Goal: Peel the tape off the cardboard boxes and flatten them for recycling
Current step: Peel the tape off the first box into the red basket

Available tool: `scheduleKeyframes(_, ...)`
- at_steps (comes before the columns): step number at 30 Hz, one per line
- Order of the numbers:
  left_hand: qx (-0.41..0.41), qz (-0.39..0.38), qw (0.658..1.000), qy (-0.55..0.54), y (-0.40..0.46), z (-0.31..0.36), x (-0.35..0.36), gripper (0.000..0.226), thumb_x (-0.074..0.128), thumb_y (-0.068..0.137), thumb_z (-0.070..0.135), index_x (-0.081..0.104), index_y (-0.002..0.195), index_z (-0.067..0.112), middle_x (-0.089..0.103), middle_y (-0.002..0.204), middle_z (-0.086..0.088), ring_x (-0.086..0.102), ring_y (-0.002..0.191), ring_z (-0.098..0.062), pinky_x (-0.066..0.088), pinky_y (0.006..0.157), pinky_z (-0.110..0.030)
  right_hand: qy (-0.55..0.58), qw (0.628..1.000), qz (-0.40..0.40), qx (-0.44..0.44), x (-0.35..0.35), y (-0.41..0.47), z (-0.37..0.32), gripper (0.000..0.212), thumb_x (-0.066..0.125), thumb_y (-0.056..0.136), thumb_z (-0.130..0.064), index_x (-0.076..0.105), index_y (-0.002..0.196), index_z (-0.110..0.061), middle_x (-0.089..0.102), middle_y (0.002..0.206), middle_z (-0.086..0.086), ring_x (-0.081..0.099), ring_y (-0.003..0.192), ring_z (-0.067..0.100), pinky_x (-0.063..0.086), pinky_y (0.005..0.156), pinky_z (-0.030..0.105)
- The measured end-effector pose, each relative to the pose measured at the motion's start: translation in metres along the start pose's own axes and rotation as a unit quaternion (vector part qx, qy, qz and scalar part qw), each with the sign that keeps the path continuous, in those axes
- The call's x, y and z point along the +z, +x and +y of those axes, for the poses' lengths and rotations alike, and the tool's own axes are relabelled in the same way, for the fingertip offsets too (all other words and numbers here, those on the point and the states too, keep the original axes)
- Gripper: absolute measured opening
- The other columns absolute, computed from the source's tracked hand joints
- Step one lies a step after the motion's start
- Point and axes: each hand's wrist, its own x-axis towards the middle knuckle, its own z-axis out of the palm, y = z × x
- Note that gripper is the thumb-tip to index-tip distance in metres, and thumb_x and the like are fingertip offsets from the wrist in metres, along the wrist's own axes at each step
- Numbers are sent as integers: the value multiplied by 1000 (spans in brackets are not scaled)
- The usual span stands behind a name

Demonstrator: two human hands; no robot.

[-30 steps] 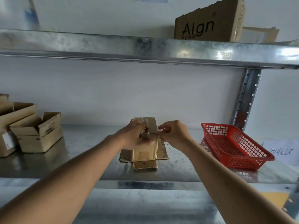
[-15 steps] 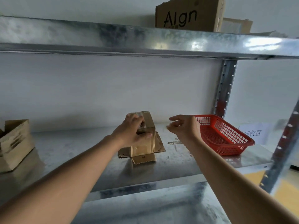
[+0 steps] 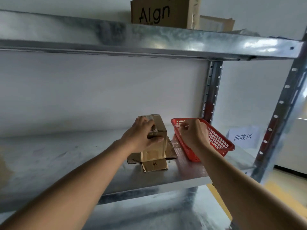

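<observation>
One small taped brown cardboard box (image 3: 156,138), one red plastic mesh basket (image 3: 217,140) — both on the steel shelf (image 3: 66,156).
Left hand (image 3: 141,135) fingers clamp the box; right hand (image 3: 193,131) fingers curl over the basket's near rim, pinching something unclear — bare shelf lies leftward.

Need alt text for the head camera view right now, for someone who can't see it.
A person's left hand grips a small taped cardboard box standing on a metal shelf, while the right hand is held over a red plastic basket, fingers curled as if pinching a strip of clear tape.
</observation>
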Motion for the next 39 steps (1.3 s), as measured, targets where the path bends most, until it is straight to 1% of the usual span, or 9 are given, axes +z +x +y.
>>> scheduleKeyframes(5, -36, 5, 999, 1, 5, 20, 10, 72, 66, 84, 69, 50, 138, 24, 37, 144, 0, 42, 132, -18, 50, 104, -45, -73, 995, -70, -15, -5, 23, 30, 15, 65, 97, -8, 78, 93, -14, 75, 96, 8, 57, 64, 11, 50, 58, 27)
scheduleKeyframes(9, -62, 8, 998, 13, 8, 36, 15, 71, 66, 84, 70, 51, 135, 24, 38, 143, 0, 41, 130, -17, 48, 105, -43, -58, 987, -143, -40, -15, 29, 44, 20, 75, 90, -3, 81, 96, -20, 76, 107, 3, 68, 88, 17, 55, 79, 31)
scheduleKeyframes(12, -82, 9, 997, 7, 7, 41, 17, 70, 65, 83, 71, 50, 133, 26, 39, 141, 0, 42, 127, -18, 49, 103, -44, -28, 982, -177, -55, -20, 29, 54, 18, 81, 87, -7, 80, 98, -21, 76, 107, 0, 60, 77, 5, 50, 70, 22)
scheduleKeyframes(17, -107, -4, 994, 11, 5, 45, 17, 74, 61, 78, 77, 49, 130, 27, 38, 138, 1, 47, 124, -19, 49, 103, -44, -91, 986, -130, -57, -22, 32, 68, 37, 80, 86, -12, 75, 118, -32, 74, 111, 0, 65, 84, 18, 57, 72, 34)
scheduleKeyframes(24, -111, 8, 994, 12, 5, 48, 19, 68, 69, 83, 68, 52, 131, 22, 41, 137, 0, 44, 126, -18, 45, 107, -42, 9, 987, -121, -107, -23, 32, 68, 25, 85, 80, -8, 82, 98, -26, 78, 99, -1, 72, 92, 18, 60, 84, 37)
scheduleKeyframes(30, -115, 17, 993, -1, 1, 48, 18, 71, 74, 82, 66, 56, 135, 24, 46, 133, 5, 45, 124, -14, 46, 106, -41, 124, 964, -136, -191, -21, 24, 43, 21, 70, 96, -21, 79, 115, -20, 78, 108, -6, 67, 85, 0, 36, 67, -5)
scheduleKeyframes(33, -122, 16, 992, -4, -5, 41, 13, 81, 73, 76, 71, 55, 144, 31, 46, 139, 12, 45, 132, -12, 45, 109, -41, 144, 950, -175, -216, -20, 21, 24, 25, 69, 97, -29, 77, 120, -26, 76, 115, -12, 67, 86, -4, 39, 69, -2)
scheduleKeyframes(36, -128, -12, 990, 53, -11, 37, 7, 82, 66, 75, 77, 50, 147, 41, 43, 140, 18, 41, 135, -16, 46, 107, -44, 157, 926, -236, -250, -21, 16, 11, 24, 72, 93, -33, 77, 117, -30, 75, 111, -13, 69, 96, 2, 53, 78, 15)
scheduleKeyframes(39, -145, -7, 984, 102, -20, 39, -1, 81, 65, 79, 75, 45, 150, 42, 40, 143, 13, 36, 136, -23, 46, 106, -45, 149, 920, -229, -281, -12, 15, 3, 22, 75, 91, -18, 80, 111, -29, 74, 108, -12, 66, 105, 6, 48, 86, 16)
